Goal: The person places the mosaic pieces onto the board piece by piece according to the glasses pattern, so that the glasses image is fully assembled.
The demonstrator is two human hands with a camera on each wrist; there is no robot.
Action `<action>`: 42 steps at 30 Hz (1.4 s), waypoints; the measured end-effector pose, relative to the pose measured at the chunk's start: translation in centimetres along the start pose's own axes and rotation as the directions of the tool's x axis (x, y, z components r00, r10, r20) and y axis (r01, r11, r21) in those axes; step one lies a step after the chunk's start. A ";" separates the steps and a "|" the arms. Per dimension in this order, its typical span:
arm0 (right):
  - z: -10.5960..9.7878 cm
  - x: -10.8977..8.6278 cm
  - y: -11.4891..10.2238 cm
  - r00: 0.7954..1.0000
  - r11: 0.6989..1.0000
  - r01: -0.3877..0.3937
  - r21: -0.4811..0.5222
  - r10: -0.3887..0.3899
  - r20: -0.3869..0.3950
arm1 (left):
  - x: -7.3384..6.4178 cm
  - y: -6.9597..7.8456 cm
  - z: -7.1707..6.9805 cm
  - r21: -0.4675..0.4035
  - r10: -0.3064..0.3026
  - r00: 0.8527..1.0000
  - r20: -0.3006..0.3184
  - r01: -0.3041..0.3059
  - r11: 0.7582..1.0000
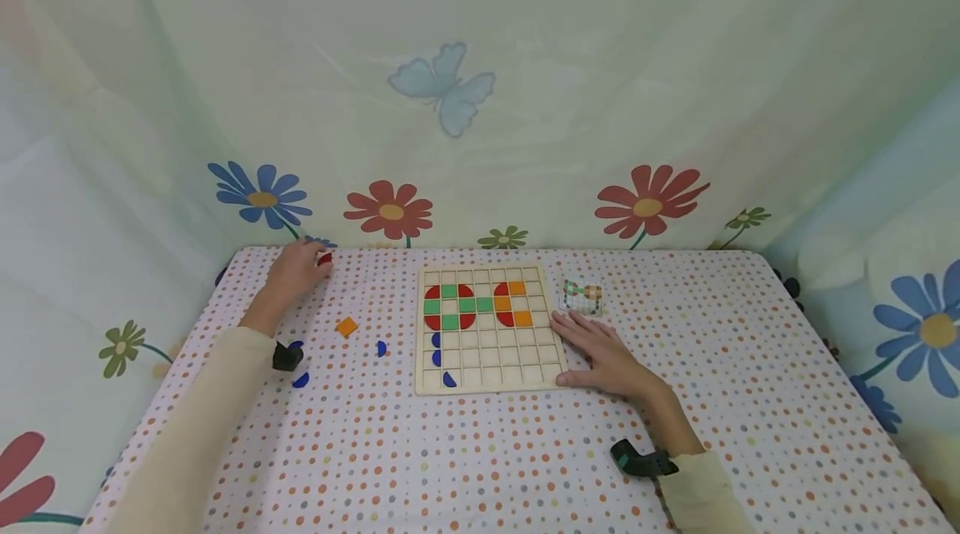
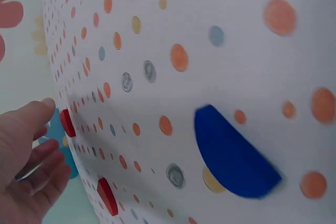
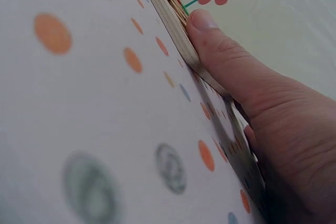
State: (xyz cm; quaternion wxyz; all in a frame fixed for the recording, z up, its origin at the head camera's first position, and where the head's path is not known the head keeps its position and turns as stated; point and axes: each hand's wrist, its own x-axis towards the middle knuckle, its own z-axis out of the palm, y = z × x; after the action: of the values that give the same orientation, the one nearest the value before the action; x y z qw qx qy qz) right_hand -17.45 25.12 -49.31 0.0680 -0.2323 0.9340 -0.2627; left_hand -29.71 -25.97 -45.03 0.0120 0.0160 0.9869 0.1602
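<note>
At the table's far left, my left hand (image 1: 295, 273) reaches to a red piece (image 1: 325, 258). In the left wrist view two red pieces lie by its loosely bent fingers, one (image 2: 67, 123) just off the thumb tip, the other (image 2: 107, 196) lower down. My right hand (image 1: 603, 357) rests at the right edge of a wooden grid board (image 1: 504, 359). Its thumb (image 3: 223, 45) touches the board's corner. Red quarter-rounds, green squares (image 1: 483, 304) and orange squares (image 1: 519, 318) sit in the upper cells; blue half-rounds (image 1: 437, 340) sit at the lower left.
Between my left hand and the board lie an orange piece (image 1: 347, 326) and a blue half-round (image 1: 382, 348). More blue half-rounds (image 1: 301, 380) lie near my left wrist. A printed pattern card (image 1: 582, 297) is right of the board. A dotted cloth (image 1: 465, 467) covers the table.
</note>
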 end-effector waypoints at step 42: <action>0.3 -0.2 -0.1 1.000 1.000 -0.008 -0.002 0.008 -0.012 | 1.5 3.2 2.0 -0.139 0.196 0.979 0.053 -0.188 0.972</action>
State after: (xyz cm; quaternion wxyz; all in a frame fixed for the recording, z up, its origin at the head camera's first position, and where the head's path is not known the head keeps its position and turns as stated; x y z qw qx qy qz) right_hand -17.18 25.01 -49.54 0.0632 -0.2269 0.9357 -0.2627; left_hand -31.11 -22.26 -45.91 0.0300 0.1158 0.9668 0.2257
